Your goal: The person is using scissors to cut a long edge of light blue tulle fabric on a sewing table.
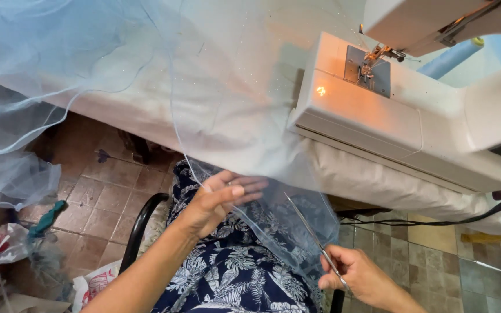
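Where pale blue tulle [146, 75] spilled over the tabletop [378, 185] and down across the lap: noted as the largest thing in view, sheer, glittered, bunched at far left, lower edge hanging between both hands. White sewing machine [389, 110] at right on the padded tabletop, needle area lit, blue thread spool [450, 58] behind. Tiled floor [100, 191] below, with scraps and bags at far left. Dark leaf-print garment [233, 272] over the knees, under the fabric.

Left hand [221, 200]: fingers extended, nearly flat, thumb on top, lightly pinching the tulle edge; grip looked loose. Right hand [360, 275]: closed around the handles of slim scissors [311, 235], blades parted slightly, tips pointing up toward the hanging edge, close to the left fingertips but apart from them.

Risks, as judged: slack netting could fold into the blades and give a ragged or wandering cut; loose pinch could let the edge slip; blade tips aimed toward the left fingers, so a nick possible; lap garment beneath could be caught with the tulle.
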